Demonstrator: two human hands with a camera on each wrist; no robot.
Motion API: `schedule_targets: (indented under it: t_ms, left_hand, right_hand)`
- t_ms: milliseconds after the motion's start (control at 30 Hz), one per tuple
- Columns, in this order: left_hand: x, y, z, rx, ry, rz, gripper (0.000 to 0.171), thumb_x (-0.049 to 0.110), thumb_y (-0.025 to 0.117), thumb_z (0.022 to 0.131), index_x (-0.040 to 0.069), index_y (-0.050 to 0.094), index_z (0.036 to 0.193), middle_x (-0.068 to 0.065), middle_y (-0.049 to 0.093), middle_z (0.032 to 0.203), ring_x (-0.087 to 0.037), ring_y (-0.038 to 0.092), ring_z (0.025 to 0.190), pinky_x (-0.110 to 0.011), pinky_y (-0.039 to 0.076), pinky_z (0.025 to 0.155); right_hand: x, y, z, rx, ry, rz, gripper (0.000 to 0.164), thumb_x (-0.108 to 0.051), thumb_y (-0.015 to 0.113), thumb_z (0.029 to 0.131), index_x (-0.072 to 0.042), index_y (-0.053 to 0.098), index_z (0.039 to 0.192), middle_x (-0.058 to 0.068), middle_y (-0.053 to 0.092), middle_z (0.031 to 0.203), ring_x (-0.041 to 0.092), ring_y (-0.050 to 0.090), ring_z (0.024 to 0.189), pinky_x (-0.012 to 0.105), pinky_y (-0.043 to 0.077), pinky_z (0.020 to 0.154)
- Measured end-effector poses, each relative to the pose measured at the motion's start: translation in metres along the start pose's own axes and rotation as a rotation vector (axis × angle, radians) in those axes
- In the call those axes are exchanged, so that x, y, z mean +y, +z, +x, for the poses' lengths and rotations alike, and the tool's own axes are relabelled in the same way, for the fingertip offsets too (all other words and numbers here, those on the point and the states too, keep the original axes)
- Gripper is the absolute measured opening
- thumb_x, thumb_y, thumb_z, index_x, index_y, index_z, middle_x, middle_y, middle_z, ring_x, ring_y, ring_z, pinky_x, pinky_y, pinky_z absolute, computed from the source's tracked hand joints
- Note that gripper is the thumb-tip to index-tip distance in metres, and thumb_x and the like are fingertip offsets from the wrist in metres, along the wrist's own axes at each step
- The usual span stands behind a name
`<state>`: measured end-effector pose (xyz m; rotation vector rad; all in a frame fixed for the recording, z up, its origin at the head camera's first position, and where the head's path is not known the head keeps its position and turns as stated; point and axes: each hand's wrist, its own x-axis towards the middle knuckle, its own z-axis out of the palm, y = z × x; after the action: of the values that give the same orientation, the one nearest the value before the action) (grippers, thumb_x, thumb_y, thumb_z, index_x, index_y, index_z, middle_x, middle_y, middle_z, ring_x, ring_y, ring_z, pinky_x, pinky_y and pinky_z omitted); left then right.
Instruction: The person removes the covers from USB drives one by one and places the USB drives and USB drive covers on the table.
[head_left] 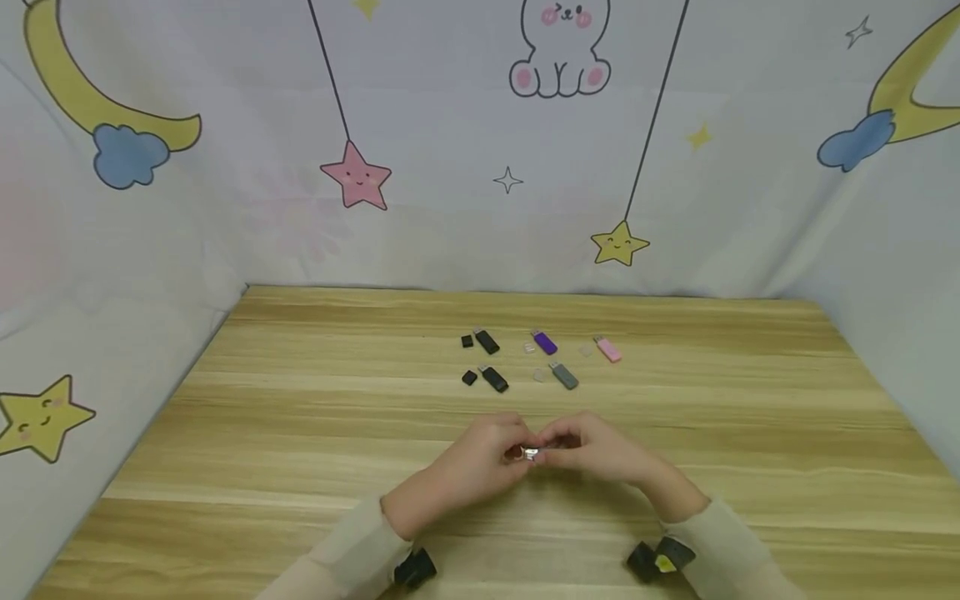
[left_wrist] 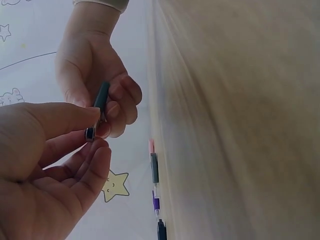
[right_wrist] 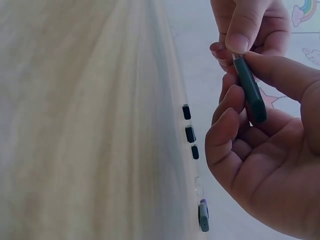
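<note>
Both hands meet over the table's near middle around a dark green USB stick (right_wrist: pixel 250 90). My right hand (head_left: pixel 603 450) pinches the stick's body between thumb and fingers. At the plug end, my left hand (head_left: pixel 487 454) pinches a small shiny end piece (left_wrist: pixel 90 134) with thumb and fingertips. Whether that piece is a clear cap or the metal plug itself, I cannot tell. Fingers hide most of the join in the head view. The stick is held above the wood, tilted in both wrist views.
Beyond the hands lie two black USB sticks (head_left: pixel 487 341), each beside a black cap (head_left: pixel 467 341). A purple stick (head_left: pixel 545 342), a pink stick (head_left: pixel 608 349) and a grey stick (head_left: pixel 564 375) lie to their right with clear caps (head_left: pixel 538 376). A printed curtain (head_left: pixel 450 242) borders the wooden table (head_left: pixel 300 400).
</note>
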<state>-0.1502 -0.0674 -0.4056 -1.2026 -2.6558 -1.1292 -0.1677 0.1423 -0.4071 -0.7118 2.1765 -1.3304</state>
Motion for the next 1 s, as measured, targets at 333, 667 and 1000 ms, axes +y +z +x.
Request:
schedule_targets:
  t_ms: [333, 667, 1000]
  left_hand:
    - [0.0039, -0.0028, -0.0002, 0.012, -0.027, -0.024, 0.014, 0.006, 0.072, 0.084, 0.003, 0.074, 0.099, -0.002, 0.065, 0.083, -0.009, 0.054, 0.071, -0.012, 0.045, 0.061]
    - [0.0028, -0.0037, -0.0012, 0.009, 0.000, -0.031, 0.012, 0.007, 0.074, 0.084, 0.002, 0.074, 0.094, -0.002, 0.067, 0.082, -0.008, 0.054, 0.070, -0.012, 0.045, 0.062]
    - [0.0022, -0.0086, -0.0029, -0.037, -0.020, -0.096, 0.015, 0.001, 0.074, 0.083, 0.000, 0.074, 0.097, -0.003, 0.068, 0.088, -0.005, 0.056, 0.075, -0.013, 0.049, 0.066]
  right_hand:
    - [-0.0025, 0.0032, -0.0012, 0.024, 0.040, 0.069, 0.023, -0.015, 0.065, 0.091, 0.004, 0.068, 0.103, 0.005, 0.067, 0.089, 0.009, 0.054, 0.075, 0.021, 0.045, 0.063]
    - [0.0040, 0.0081, 0.0001, 0.022, 0.041, 0.080, 0.021, -0.018, 0.065, 0.092, 0.001, 0.070, 0.101, 0.001, 0.063, 0.080, 0.006, 0.052, 0.066, 0.019, 0.043, 0.057]
    - [-0.0002, 0.0090, -0.0026, 0.018, -0.046, 0.071, 0.021, -0.012, 0.064, 0.093, 0.006, 0.068, 0.103, 0.006, 0.067, 0.087, 0.005, 0.054, 0.074, 0.019, 0.045, 0.065]
